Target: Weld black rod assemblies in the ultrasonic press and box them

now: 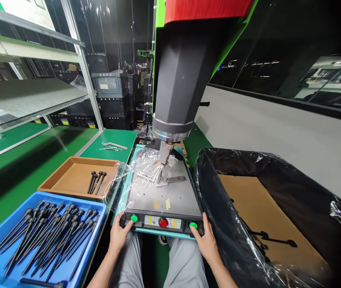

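Observation:
My left hand (pixel 119 233) lies at the left corner of the press's front panel, thumb on the left green button (pixel 133 218) and fingers along the panel's side. At the right corner, my right hand (pixel 207 239) has its thumb at the right green button (pixel 193 225), fingers stretched along the edge. Neither hand holds a loose thing. Between the buttons sits a red button (pixel 163 222). Beyond them, the welding press's tool head (pixel 166 152) stands over a small metal fixture (pixel 175 179) on the grey base plate (pixel 149 198). Clear plastic film partly hides what is under the tool.
At left, a blue tray (pixel 103 210) holds many long black rod parts (pixel 50 228); behind it, a brown tray (pixel 65 176) holds several more. Wrenches (pixel 115 146) lie on the green bench. A plastic-lined box (pixel 266 160) with black parts (pixel 278 240) stands at right.

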